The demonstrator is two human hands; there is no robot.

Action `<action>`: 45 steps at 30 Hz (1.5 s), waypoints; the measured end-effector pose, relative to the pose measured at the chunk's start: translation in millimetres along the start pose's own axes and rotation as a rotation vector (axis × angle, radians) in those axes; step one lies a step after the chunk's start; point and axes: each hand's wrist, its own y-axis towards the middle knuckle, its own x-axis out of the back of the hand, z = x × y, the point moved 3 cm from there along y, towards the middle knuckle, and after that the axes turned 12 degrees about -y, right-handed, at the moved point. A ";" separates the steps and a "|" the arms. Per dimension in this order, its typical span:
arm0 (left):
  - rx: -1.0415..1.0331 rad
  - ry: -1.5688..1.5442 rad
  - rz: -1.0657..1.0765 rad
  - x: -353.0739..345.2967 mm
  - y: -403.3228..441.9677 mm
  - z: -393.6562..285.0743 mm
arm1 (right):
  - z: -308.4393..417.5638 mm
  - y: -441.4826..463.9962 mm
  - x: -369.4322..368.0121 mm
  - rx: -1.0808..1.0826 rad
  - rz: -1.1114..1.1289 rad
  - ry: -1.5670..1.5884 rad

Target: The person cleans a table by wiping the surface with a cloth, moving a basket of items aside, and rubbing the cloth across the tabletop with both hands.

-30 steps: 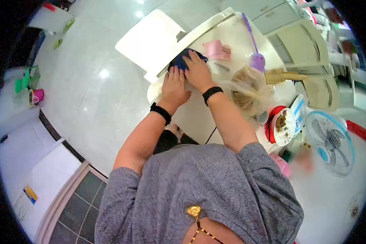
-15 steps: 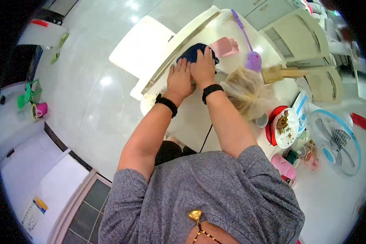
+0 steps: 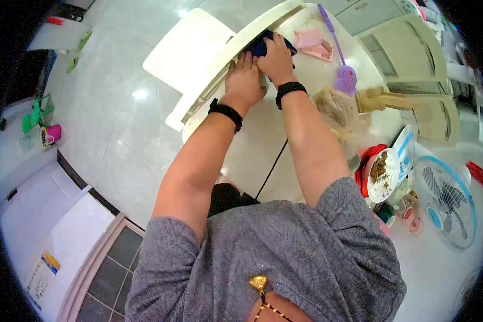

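Observation:
A dark blue cloth (image 3: 259,47) lies bunched on the white table, against its far-left edge beside the chair. My right hand (image 3: 276,59) rests on the cloth with its fingers stretched out and spread. Beside it, my left hand (image 3: 245,79) lies with extended fingers at the cloth's near side, by the table edge. Both hands cover much of the cloth, and I cannot see beneath the palms. A pink plastic scoop-like piece (image 3: 315,44) sits just right of the cloth.
Further right are a purple long-handled item (image 3: 346,79), a clear plastic bag (image 3: 335,112), and a wooden object (image 3: 381,100). A white plate (image 3: 392,180) holds brown food scraps. A fan (image 3: 443,196) stands at the right; a white chair (image 3: 190,51) stands beyond the table edge.
Both hands and the cloth have moved away from me, closer to the table's far-left edge. The view has shifted slightly, so the table items appear further right.

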 end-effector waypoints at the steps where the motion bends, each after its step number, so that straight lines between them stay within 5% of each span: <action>1: -0.027 0.020 -0.043 1.0 -1.3 3.4 | 0.8 -3.0 2.7 0.002 -0.003 0.002; 19: 0.005 -0.001 0.390 14.9 -273.4 -5.7 | 91.9 -222.7 80.0 0.577 0.540 0.225; 28: -0.444 -0.048 0.462 -16.7 -253.5 -41.1 | 10.9 -288.7 101.0 0.227 0.491 0.120; 37: -0.241 0.045 0.242 7.2 -179.0 4.6 | 48.0 -167.8 45.4 0.148 0.344 0.135; 45: -0.181 0.098 0.305 41.9 -220.6 83.4 | 142.7 -182.8 25.4 0.220 0.256 0.086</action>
